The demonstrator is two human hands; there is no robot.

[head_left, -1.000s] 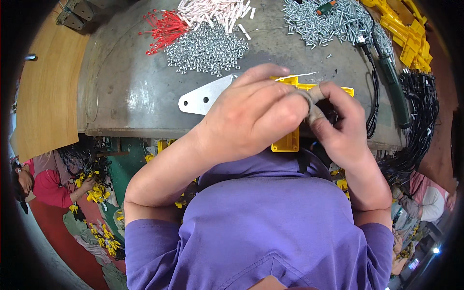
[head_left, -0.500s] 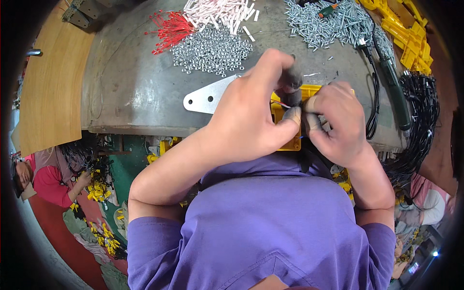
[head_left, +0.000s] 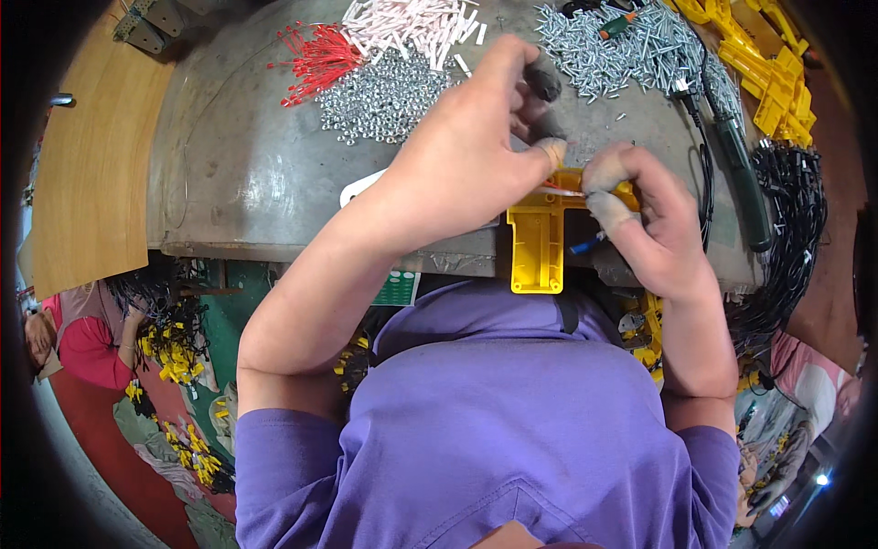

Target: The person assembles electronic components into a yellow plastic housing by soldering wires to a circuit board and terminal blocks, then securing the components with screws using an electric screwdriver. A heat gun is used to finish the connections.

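My right hand (head_left: 647,215) pinches a thin wire (head_left: 569,192) between thumb and index finger; the wire looks white with a reddish part. Below it, at the table's front edge, lies a yellow plastic housing (head_left: 537,252) with an open hollow side. A short blue wire end (head_left: 585,245) shows beside the housing, under my right hand. Up and to the left is my left hand (head_left: 494,137), its thumb against a curled finger and its index finger bent apart. What that pinch holds, if anything, is hidden. Dark coverings show on several fingertips. My left forearm mostly covers a pale flat plate (head_left: 352,190).
Piles of metal nuts (head_left: 380,101), red-leaded parts (head_left: 320,59), white sleeves (head_left: 416,27) and screws (head_left: 622,59) lie at the back. Right are yellow housings (head_left: 782,91), a dark green tool (head_left: 745,183) and black cables (head_left: 791,220). A person in red (head_left: 91,343) sits lower left.
My left hand has moved up and away from my right hand, uncovering the wire. More of the yellow housing shows, and my left forearm now covers most of the flat plate.
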